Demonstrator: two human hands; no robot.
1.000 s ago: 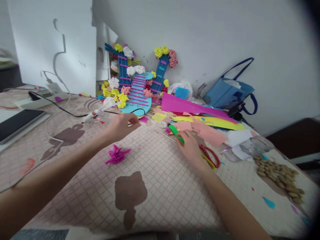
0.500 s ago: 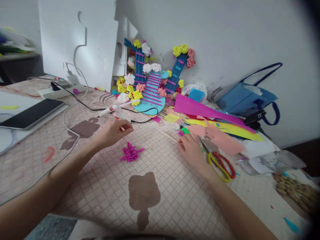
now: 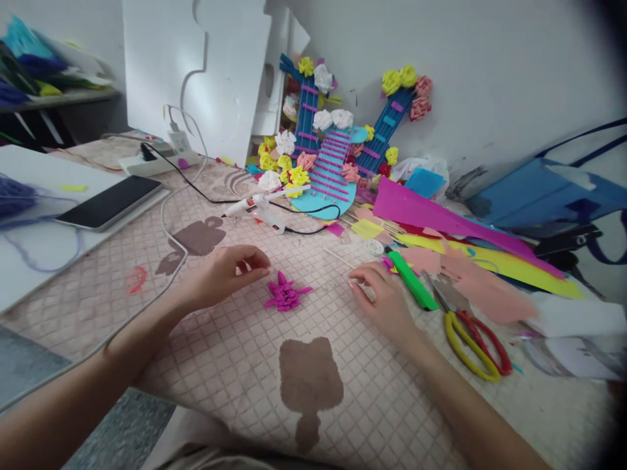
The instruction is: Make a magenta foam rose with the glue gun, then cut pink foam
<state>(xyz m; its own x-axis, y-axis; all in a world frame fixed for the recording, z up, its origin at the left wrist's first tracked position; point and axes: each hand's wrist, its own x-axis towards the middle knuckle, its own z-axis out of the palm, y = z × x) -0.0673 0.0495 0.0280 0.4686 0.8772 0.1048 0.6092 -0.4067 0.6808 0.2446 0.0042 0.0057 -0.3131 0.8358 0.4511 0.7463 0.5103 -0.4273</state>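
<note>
Two hands flank the magenta flower (image 3: 285, 295), left hand (image 3: 223, 274) curled, grip unclear, right hand (image 3: 385, 297) spread flat; a nudge might crush it.

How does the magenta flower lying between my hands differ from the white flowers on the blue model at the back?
The magenta flower lies loose on the tablecloth; the white flowers sit on the blue model. The magenta flower is spiky and splayed; the white flowers are rounded rolls. Both are small craft flowers.
</note>
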